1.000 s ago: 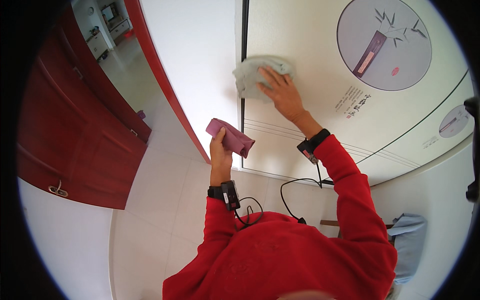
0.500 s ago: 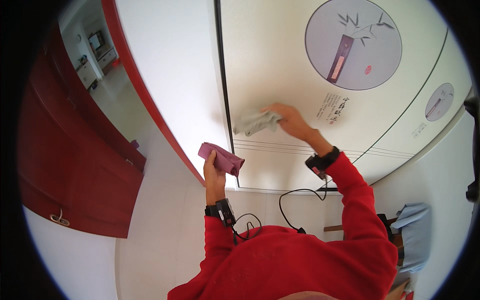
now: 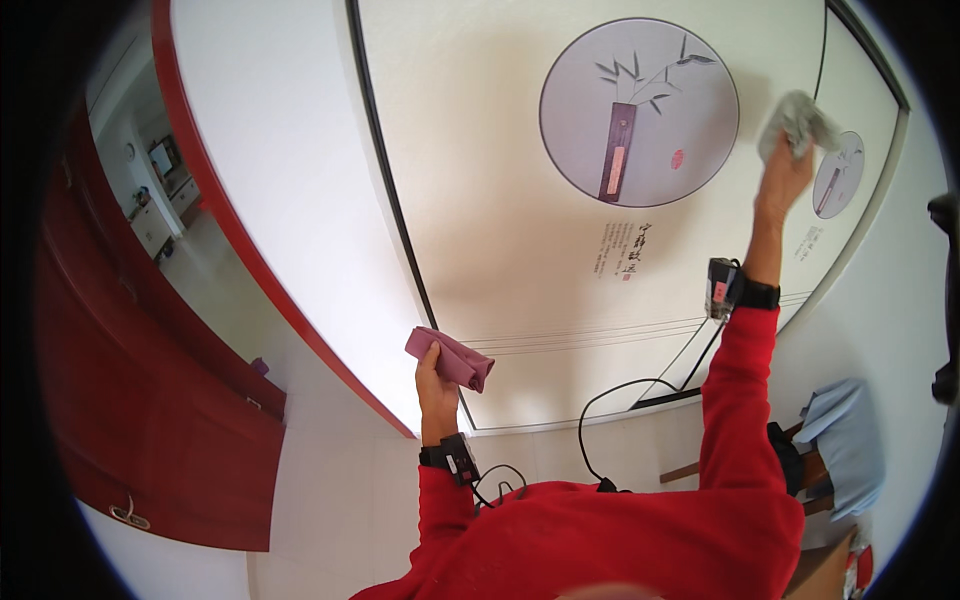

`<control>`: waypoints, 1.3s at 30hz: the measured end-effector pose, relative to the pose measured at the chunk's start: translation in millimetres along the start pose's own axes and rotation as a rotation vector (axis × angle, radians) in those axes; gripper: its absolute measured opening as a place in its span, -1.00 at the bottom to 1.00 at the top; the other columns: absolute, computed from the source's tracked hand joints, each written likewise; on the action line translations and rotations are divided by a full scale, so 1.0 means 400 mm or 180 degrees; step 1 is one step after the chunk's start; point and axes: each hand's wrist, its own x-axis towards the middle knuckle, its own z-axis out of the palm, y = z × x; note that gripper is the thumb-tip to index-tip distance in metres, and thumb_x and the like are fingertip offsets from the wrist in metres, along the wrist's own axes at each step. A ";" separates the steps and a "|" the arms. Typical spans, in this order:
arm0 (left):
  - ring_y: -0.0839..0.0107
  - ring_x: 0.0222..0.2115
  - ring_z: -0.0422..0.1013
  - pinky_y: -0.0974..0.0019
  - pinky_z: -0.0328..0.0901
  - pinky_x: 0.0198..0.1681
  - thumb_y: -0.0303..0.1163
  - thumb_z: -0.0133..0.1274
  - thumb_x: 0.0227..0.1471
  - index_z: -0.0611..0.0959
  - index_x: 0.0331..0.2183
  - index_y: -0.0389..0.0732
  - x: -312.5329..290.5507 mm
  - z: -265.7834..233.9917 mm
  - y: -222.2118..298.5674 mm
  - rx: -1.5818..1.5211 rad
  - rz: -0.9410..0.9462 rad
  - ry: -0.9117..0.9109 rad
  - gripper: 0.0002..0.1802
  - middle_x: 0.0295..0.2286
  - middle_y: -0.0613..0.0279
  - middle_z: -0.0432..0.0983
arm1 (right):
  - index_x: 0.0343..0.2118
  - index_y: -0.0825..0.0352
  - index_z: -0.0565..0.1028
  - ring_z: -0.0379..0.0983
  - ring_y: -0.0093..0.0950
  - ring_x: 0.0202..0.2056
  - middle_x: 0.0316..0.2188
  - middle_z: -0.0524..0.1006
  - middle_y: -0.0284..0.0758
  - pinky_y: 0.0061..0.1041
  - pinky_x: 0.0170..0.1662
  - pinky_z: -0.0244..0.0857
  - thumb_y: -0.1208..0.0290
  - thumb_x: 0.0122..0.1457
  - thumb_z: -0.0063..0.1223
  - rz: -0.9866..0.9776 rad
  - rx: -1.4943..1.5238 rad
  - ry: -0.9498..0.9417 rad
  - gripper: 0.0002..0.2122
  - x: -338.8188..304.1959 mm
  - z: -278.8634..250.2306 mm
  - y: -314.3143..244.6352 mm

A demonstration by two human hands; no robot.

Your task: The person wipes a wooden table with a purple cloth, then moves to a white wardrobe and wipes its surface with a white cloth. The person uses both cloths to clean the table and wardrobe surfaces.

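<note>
My right hand (image 3: pixel 788 182) is raised to the far right, closed on a crumpled pale grey cloth (image 3: pixel 803 120). That cloth is at the cream sliding door (image 3: pixel 470 160), near the seam between its two panels; whether it presses on the surface I cannot tell. My left hand (image 3: pixel 437 402) grips a folded mauve cloth (image 3: pixel 448 358), held low in front of the door's left edge, thumb on top. A round grey picture (image 3: pixel 640 110) of a bamboo sprig decorates the larger panel, and a smaller matching one (image 3: pixel 838 176) sits on the right panel.
On the left, a dark red door (image 3: pixel 160 400) stands open to another room. A red door frame (image 3: pixel 240 240) edges the white wall. Behind my right elbow is a wooden chair with a light blue garment (image 3: pixel 845 440). Black cables (image 3: pixel 590 420) hang from my wrist devices.
My right hand has swept the grey cloth up and right, from the larger panel's lower left to its far right side. My left hand still holds the mauve cloth; the view has shifted.
</note>
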 end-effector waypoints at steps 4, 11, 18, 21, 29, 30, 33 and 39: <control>0.33 -0.13 0.33 0.21 0.27 -0.04 -0.35 0.03 0.08 0.40 -0.11 -0.25 0.000 0.006 -0.003 -0.0001 -0.0039 -0.0083 -0.65 -0.20 0.21 0.39 | 0.00 0.33 0.41 0.32 -0.24 0.00 -0.04 0.42 -0.15 -0.41 0.09 0.14 0.48 0.16 -0.10 -0.0315 -0.0563 -0.0915 -0.68 -0.022 0.105 0.021; 0.33 -0.14 0.34 0.21 0.29 -0.05 -0.36 0.02 0.08 0.39 -0.09 -0.25 -0.010 -0.023 0.001 -0.0076 0.0128 0.0119 -0.65 -0.20 0.20 0.39 | -0.11 0.33 0.45 0.11 0.00 0.13 0.03 0.32 -0.10 -0.10 0.12 -0.01 0.59 -0.09 -0.03 -0.1420 -0.1093 -0.0957 -0.62 -0.121 0.298 -0.046; 0.35 -0.17 0.36 0.24 0.32 -0.10 -0.39 0.02 0.08 0.42 -0.11 -0.26 -0.008 -0.024 -0.001 0.0015 0.0031 0.0232 -0.67 -0.21 0.20 0.41 | -0.17 0.31 0.49 0.08 -0.07 0.17 0.10 0.28 -0.10 -0.07 0.14 -0.06 0.61 -0.15 0.04 -0.2113 -0.0898 -0.1205 -0.63 -0.094 0.421 -0.140; 0.38 -0.18 0.38 0.29 0.32 -0.10 -0.39 0.04 0.07 0.45 -0.12 -0.27 -0.006 0.004 -0.003 0.0238 0.0135 0.0240 -0.67 -0.22 0.22 0.44 | -0.12 0.29 0.47 0.05 -0.08 0.20 0.14 0.24 -0.11 -0.06 0.18 -0.09 0.63 -0.14 0.02 -0.2157 -0.0827 -0.1447 -0.59 -0.053 0.475 -0.186; 0.49 -0.18 0.37 0.35 0.27 -0.07 -0.34 0.08 0.07 0.48 -0.10 -0.20 0.067 0.173 0.002 0.1417 0.0466 -0.0845 -0.66 -0.22 0.33 0.46 | -0.12 0.27 0.46 -0.01 -0.02 0.22 0.16 0.19 -0.04 -0.03 0.24 -0.17 0.65 -0.18 0.05 -0.2161 -0.0767 -0.1706 -0.56 -0.037 0.573 -0.280; 0.50 -0.17 0.36 0.35 0.26 -0.06 -0.33 0.08 0.07 0.48 -0.10 -0.20 0.077 0.188 0.006 0.1425 0.0464 -0.0901 -0.66 -0.21 0.33 0.46 | -0.11 0.27 0.46 -0.01 -0.02 0.22 0.16 0.19 -0.04 -0.02 0.24 -0.17 0.65 -0.18 0.05 -0.2149 -0.0777 -0.1742 -0.55 -0.039 0.576 -0.285; 0.50 -0.16 0.35 0.34 0.23 -0.04 -0.32 0.09 0.07 0.48 -0.10 -0.19 0.097 0.229 0.012 0.1386 0.0537 -0.1060 -0.65 -0.21 0.35 0.45 | -0.09 0.25 0.46 -0.01 -0.02 0.22 0.16 0.20 -0.04 0.00 0.23 -0.17 0.65 -0.18 0.04 -0.2213 -0.0787 -0.1853 -0.54 -0.046 0.580 -0.301; 0.52 -0.16 0.34 0.39 0.22 -0.06 -0.33 0.09 0.06 0.47 -0.07 -0.23 0.128 0.297 -0.011 0.1354 0.0833 -0.1120 -0.61 -0.19 0.33 0.45 | -0.19 0.19 0.54 0.02 -0.20 0.23 0.20 0.19 -0.25 0.02 0.21 -0.12 0.61 -0.20 0.09 -0.2808 -0.0773 -0.1998 -0.60 -0.138 0.573 -0.347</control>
